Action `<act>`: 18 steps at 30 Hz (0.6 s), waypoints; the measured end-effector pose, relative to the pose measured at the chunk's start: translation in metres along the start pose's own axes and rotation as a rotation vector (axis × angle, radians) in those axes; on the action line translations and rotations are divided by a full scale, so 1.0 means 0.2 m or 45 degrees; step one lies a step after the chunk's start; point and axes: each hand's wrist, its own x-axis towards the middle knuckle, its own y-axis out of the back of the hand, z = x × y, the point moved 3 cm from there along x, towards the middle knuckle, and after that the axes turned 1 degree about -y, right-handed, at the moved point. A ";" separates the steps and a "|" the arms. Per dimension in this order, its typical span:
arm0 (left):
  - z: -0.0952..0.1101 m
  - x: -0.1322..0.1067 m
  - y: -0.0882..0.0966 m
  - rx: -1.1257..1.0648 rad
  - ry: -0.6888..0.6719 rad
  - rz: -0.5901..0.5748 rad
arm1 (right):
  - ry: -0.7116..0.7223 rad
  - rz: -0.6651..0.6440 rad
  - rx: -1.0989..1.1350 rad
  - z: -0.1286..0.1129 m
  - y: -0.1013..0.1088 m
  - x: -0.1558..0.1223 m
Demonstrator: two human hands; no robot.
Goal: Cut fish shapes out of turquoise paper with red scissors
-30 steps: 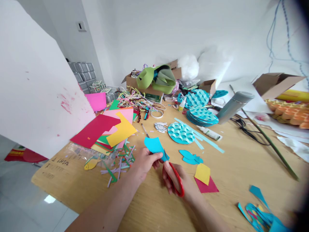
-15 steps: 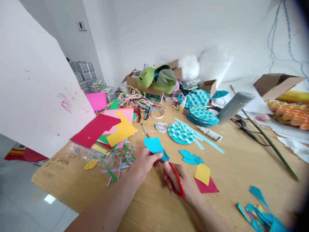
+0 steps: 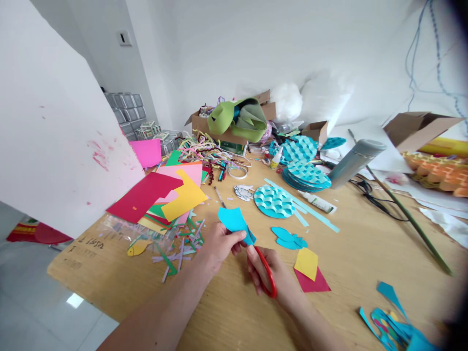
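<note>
My left hand [image 3: 220, 245] pinches a piece of blue paper [image 3: 233, 219] by its lower edge, above the middle of the table. In my right hand [image 3: 265, 273] is a pair of scissors with red handles [image 3: 270, 278], its blades at the paper's right end, partly hidden behind it. To the right lies a blue fish-shaped cutout [image 3: 288, 238]. Near it, a yellow paper piece [image 3: 307, 263] overlaps a red one [image 3: 321, 282]. Beyond my hands rest a blue disc with curled paper strips [image 3: 274, 201], a small fish drawing [image 3: 243, 192] and a pen [image 3: 219, 196].
Coloured paper sheets [image 3: 146, 195] and narrow offcuts [image 3: 182, 253] lie left, with a yellow paper fish [image 3: 138, 247]. A glue bottle [image 3: 319, 201], stacked blue discs [image 3: 307, 176] and a grey tumbler [image 3: 356, 163] stand back right. A long stick [image 3: 409, 217] and blue scraps [image 3: 398, 321] lie right.
My right hand and the scissors have shifted very slightly left. The left hand and the blue paper look almost the same.
</note>
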 end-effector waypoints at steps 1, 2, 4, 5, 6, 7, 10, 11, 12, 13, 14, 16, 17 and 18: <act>0.00 0.00 0.00 0.004 0.000 -0.001 | -0.007 -0.001 -0.011 0.00 0.00 0.00; 0.00 0.00 0.00 0.005 -0.001 -0.002 | -0.012 -0.002 -0.021 0.00 0.00 0.00; 0.01 0.00 0.00 -0.002 -0.004 -0.004 | -0.010 -0.009 -0.030 0.00 0.00 0.00; 0.01 0.00 0.00 -0.007 -0.006 -0.004 | -0.007 -0.012 -0.027 0.00 0.00 0.00; 0.00 0.00 0.00 -0.012 -0.008 -0.005 | -0.003 -0.016 -0.023 0.00 0.00 0.00; 0.00 0.00 0.00 -0.017 -0.009 -0.006 | 0.002 -0.020 -0.016 0.00 0.00 0.00; 0.00 0.00 0.00 -0.022 0.000 -0.011 | 0.017 -0.020 -0.003 0.01 0.00 0.01; 0.00 0.00 0.00 -0.020 0.005 -0.014 | 0.021 -0.018 0.001 0.01 0.00 0.01; 0.00 0.00 0.00 -0.017 0.010 -0.013 | 0.025 -0.015 0.005 0.02 0.00 0.01; 0.00 0.00 0.00 -0.015 0.015 -0.011 | 0.027 -0.013 0.008 0.02 0.00 0.01; 0.00 0.00 0.00 -0.015 0.017 -0.010 | 0.029 -0.013 0.009 0.02 0.00 0.01; 0.00 0.00 0.00 -0.022 0.018 -0.010 | 0.038 -0.015 0.009 0.02 0.00 0.01; 0.00 0.00 0.00 -0.029 0.017 -0.011 | 0.044 -0.017 0.007 0.01 0.00 0.01; 0.00 0.00 0.00 -0.038 0.016 -0.013 | 0.049 -0.017 0.005 0.01 0.00 0.01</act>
